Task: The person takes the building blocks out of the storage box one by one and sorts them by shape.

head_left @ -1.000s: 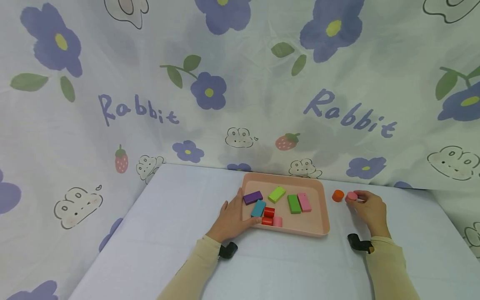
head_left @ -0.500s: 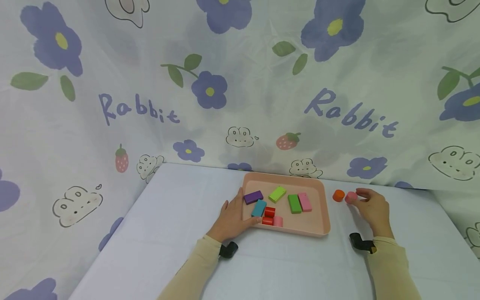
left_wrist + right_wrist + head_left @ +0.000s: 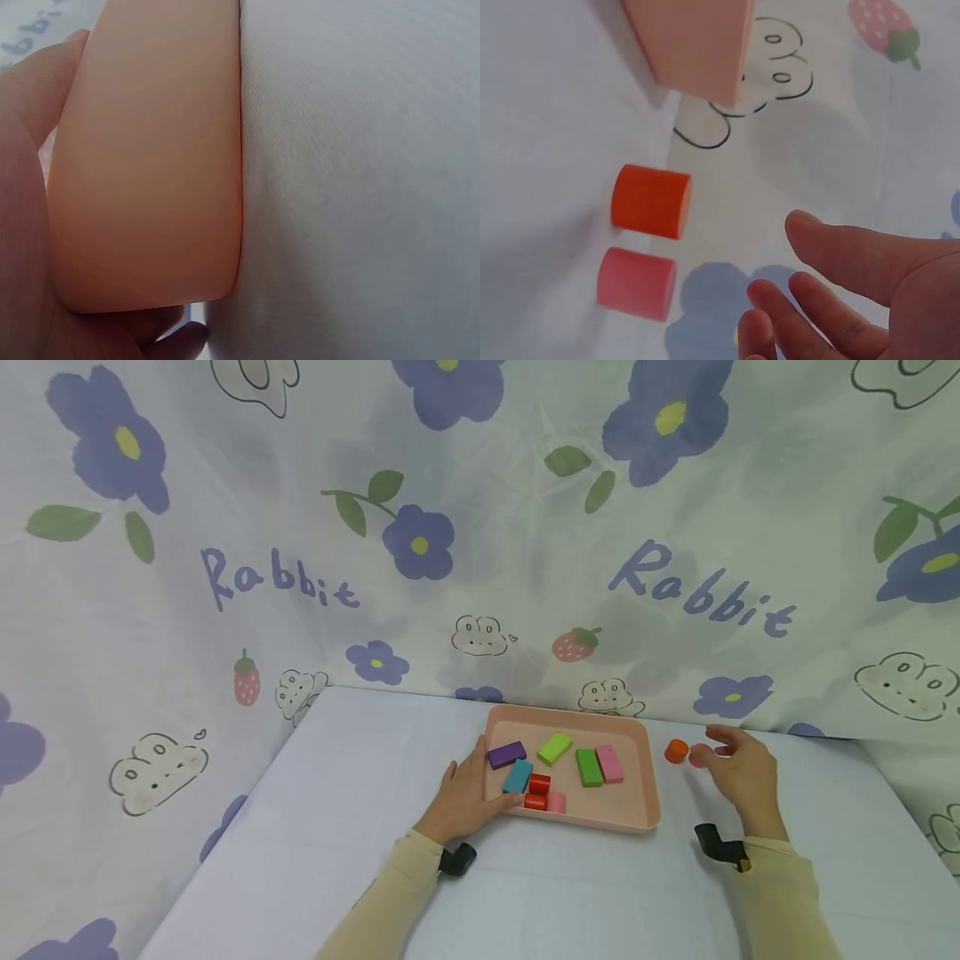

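My left hand [image 3: 459, 802] holds the near left corner of a peach tray [image 3: 607, 822], thumb over the front rim and fingers along the left side. The left wrist view shows the tray's outer wall [image 3: 150, 165] close up beside that hand. My right hand [image 3: 746, 777] is above the table, its fingers apart and nothing between them. Beside it a pink cylinder [image 3: 637, 283] stands on the table, partly hidden by the hand in the head view. Next to it is an orange cylinder [image 3: 651, 201], right of the tray.
Inside the tray lie purple [image 3: 506, 755], blue [image 3: 518, 777], lime [image 3: 554, 748], green [image 3: 588, 767] and pink [image 3: 610, 764] blocks. Two red cylinders [image 3: 539, 784] and a pink cylinder [image 3: 556, 802] lie near its front wall. A patterned curtain [image 3: 420, 610] hangs behind the table.
My right hand has let go of the pink cylinder and lifted off it, its fingers spreading. The pink cylinder stands beside the orange one. My left hand keeps its place on the tray.
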Demonstrator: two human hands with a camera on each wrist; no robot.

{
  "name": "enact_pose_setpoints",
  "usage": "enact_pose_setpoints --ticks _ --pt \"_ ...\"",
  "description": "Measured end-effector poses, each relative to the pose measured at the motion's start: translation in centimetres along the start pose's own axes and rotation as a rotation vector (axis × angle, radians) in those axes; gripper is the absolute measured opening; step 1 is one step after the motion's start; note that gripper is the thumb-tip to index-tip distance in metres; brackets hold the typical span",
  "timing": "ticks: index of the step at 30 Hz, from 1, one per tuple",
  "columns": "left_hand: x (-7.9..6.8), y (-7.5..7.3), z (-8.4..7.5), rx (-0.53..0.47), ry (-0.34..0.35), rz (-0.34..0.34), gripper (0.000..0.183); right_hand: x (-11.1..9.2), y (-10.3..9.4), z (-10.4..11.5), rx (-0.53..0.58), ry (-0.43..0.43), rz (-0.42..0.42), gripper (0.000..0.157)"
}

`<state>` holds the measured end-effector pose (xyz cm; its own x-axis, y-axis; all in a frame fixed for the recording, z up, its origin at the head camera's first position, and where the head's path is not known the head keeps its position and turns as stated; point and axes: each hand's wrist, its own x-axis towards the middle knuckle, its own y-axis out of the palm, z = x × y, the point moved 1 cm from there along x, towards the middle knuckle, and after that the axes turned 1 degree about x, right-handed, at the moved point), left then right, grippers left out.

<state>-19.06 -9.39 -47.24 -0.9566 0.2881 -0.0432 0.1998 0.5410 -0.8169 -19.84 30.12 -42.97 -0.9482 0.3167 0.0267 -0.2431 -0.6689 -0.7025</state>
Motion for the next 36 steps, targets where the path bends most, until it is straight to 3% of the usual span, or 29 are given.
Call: enact_pose_setpoints --ticks 14,30,36 --pt "0.3 0.2 0.1 -0.005 0.003 -0.004 0.118 -1.4 1.1 2.4 0.024 -0.095 0.005 0.050" --pt "0.5 -0.2 -0.3 -0.003 -0.017 0.003 0.116 -2.7 3.3 4.9 -0.012 -0.341 -0.028 0.043" --pt "0.6 -0.3 -0.4 -0.003 -0.016 0.000 0.117 -3.2 4.0 5.6 0.005 -0.356 0.048 0.045"
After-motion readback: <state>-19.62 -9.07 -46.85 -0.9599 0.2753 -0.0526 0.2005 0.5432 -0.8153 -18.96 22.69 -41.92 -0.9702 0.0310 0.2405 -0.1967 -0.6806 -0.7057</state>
